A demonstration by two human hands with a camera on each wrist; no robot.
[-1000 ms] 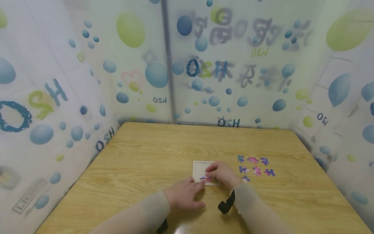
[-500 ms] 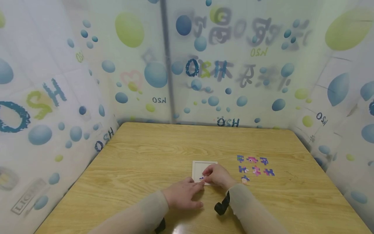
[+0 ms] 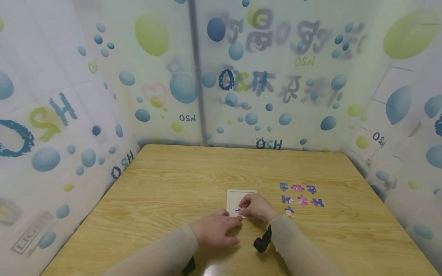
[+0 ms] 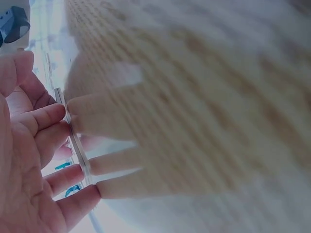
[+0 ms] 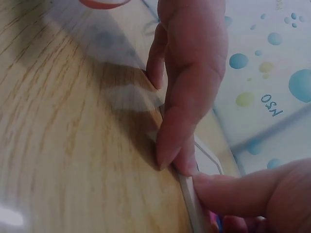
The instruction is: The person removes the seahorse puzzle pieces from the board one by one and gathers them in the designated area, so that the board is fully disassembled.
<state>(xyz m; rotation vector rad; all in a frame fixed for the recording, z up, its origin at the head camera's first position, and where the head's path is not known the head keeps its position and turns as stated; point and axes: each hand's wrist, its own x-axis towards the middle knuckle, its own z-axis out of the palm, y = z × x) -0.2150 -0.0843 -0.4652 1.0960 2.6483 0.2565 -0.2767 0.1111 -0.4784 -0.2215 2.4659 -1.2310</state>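
A shallow white puzzle tray lies on the wooden table, its far part bare. My left hand is spread flat, its fingertips resting along the tray's near edge; the left wrist view shows these fingers against the tray edge. Over the tray's near right part, my right hand is curled, thumb and fingers pinching a pink and purple puzzle piece, mostly covered by the hand. Left of those fingers, a bit of purple puzzle piece shows inside the tray.
Several loose jigsaw pieces lie in rows to the right of the tray. The wooden table meets patterned curtains at its back and sides. Black camera straps circle the wrists.
My right hand has shifted slightly left and lower over the tray, covering the pink piece that showed a second ago. The left hand stays at the tray's edge.
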